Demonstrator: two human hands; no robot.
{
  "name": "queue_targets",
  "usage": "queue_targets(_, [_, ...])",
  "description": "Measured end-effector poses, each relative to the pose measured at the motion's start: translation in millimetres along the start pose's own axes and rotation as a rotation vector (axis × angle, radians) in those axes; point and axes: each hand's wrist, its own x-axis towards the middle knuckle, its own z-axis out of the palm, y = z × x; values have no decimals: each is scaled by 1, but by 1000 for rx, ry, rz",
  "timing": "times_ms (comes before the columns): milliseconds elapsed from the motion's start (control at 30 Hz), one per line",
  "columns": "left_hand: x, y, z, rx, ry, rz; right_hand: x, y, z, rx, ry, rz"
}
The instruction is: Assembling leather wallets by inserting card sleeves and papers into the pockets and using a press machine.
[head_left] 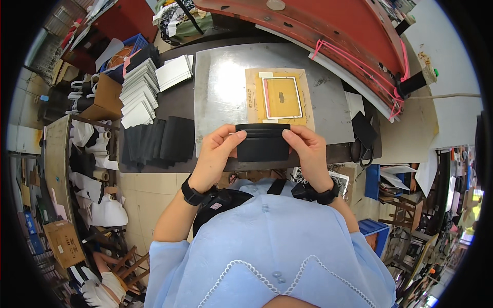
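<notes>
Head-worn fisheye view, steeply downward

The black piece (pixel 263 149) you are holding is showing a smooth, matt, leather-like face. The metal plate (pixel 218 102) is giving a glossy reflection. The black sheets (pixel 177 138) are looking matt, the white sheets (pixel 173 76) smooth and paper-like. The red machine (pixel 328 23) is presenting scuffed painted metal; your blue shirt (pixel 267 231) is showing thin cloth.

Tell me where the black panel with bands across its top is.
In the head view, the banded black panel is near the centre, held between the left grip and right grip, just below the yellow rectangular board in the picture.
</notes>
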Motion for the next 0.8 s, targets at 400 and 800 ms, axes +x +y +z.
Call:
queue_targets(400, [-13, -22, -17, 127, -69, -347, -20, 29, -16, -35, -101, 320])
queue_targets(800, [-10, -28, -9, 83, 4, -301, -27, 39, -18, 16, -62, 264])
